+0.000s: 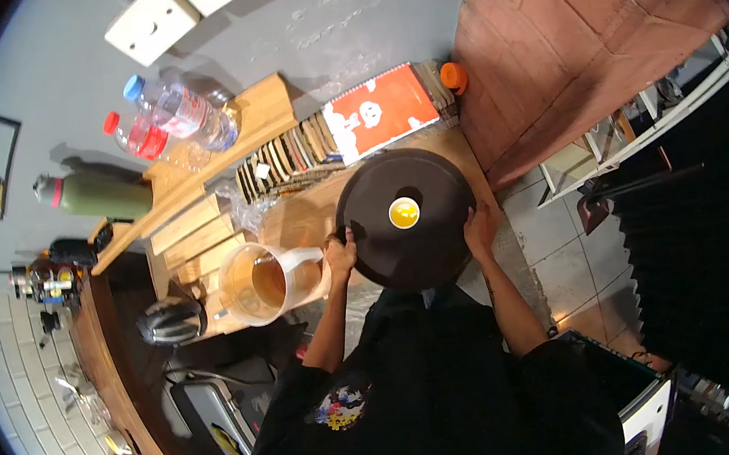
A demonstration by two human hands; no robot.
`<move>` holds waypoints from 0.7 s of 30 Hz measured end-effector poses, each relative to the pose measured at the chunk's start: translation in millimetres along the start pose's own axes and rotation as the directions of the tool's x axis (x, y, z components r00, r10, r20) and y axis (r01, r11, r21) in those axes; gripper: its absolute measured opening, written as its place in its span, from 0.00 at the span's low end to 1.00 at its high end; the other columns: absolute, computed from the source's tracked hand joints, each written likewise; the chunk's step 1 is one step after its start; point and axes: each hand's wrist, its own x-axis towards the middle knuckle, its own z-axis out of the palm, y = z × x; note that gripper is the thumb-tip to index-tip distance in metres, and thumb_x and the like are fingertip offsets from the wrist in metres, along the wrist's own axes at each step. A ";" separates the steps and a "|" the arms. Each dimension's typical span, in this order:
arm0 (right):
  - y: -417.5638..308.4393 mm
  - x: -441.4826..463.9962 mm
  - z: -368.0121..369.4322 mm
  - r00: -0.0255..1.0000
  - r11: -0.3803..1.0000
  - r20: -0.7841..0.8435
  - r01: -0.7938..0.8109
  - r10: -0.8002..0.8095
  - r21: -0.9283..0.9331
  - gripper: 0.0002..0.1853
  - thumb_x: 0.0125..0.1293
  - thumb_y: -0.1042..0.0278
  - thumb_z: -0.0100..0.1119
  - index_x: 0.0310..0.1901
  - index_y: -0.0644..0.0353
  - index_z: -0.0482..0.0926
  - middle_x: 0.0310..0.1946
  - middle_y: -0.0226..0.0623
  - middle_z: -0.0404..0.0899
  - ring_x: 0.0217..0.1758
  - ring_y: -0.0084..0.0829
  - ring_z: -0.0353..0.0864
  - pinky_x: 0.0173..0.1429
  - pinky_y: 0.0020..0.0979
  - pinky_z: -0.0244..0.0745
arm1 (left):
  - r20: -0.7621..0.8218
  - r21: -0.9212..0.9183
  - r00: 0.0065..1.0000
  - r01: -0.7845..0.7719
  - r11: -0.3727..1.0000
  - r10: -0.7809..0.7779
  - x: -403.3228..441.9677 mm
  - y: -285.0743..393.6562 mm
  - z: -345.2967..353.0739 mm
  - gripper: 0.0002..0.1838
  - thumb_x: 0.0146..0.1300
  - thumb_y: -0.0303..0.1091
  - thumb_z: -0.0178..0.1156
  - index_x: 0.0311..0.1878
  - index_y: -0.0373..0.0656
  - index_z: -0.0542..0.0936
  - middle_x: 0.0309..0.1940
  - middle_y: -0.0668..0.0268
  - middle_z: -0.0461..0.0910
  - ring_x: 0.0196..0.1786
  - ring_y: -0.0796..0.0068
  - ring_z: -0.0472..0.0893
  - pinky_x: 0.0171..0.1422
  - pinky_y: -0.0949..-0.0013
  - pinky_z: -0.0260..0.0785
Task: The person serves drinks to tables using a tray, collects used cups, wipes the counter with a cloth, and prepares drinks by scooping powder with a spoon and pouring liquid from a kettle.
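A round dark brown tray [413,262] is held level in front of my body, over the edge of the wooden counter. Near its middle stands a small white cup [404,213] with something yellow in it. My left hand [341,254] is closed on the tray's left rim, its thumb on top. On the right rim my right hand [478,232] grips the tray the same way, with the fingers mostly hidden beneath. A clear plastic pitcher [254,283] of amber liquid stands just left of my left hand, its white handle close to my fingers.
Behind the tray lie an orange-red notebook [380,114] and an orange lid [454,78]. Two plastic bottles [181,114] stand on a raised wooden shelf [266,113], with a green flask [104,194] farther left. A brick column [542,45] rises at the right.
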 end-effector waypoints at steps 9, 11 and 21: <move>43.0 -68.7 -10.0 0.932 0.964 -0.342 -0.028 0.121 0.264 0.06 0.73 0.71 0.48 0.43 0.64 0.69 0.25 0.50 0.73 0.27 0.46 0.75 0.32 0.41 0.69 | 0.140 -0.419 0.970 -0.123 0.900 0.198 -13.7 -7.0 14.4 0.21 0.64 0.37 0.60 0.54 0.36 0.66 0.41 0.50 0.80 0.43 0.60 0.81 0.47 0.61 0.72; 54.0 -87.4 -24.0 0.896 0.960 -0.408 -0.063 0.175 0.274 0.07 0.73 0.70 0.48 0.40 0.64 0.67 0.23 0.49 0.69 0.24 0.42 0.73 0.29 0.39 0.67 | 0.226 -0.522 0.953 -0.058 0.851 0.203 -24.1 11.4 17.0 0.18 0.66 0.32 0.60 0.51 0.38 0.64 0.40 0.54 0.79 0.40 0.72 0.78 0.44 0.70 0.69; 126.8 -185.5 -111.5 0.646 0.850 -0.568 -0.277 0.509 0.447 0.11 0.75 0.66 0.48 0.36 0.63 0.64 0.19 0.45 0.61 0.20 0.33 0.62 0.26 0.34 0.60 | 0.410 -0.599 0.699 -0.277 0.751 0.585 -84.8 135.9 79.1 0.18 0.65 0.39 0.65 0.47 0.34 0.73 0.38 0.64 0.78 0.40 0.78 0.76 0.45 0.72 0.69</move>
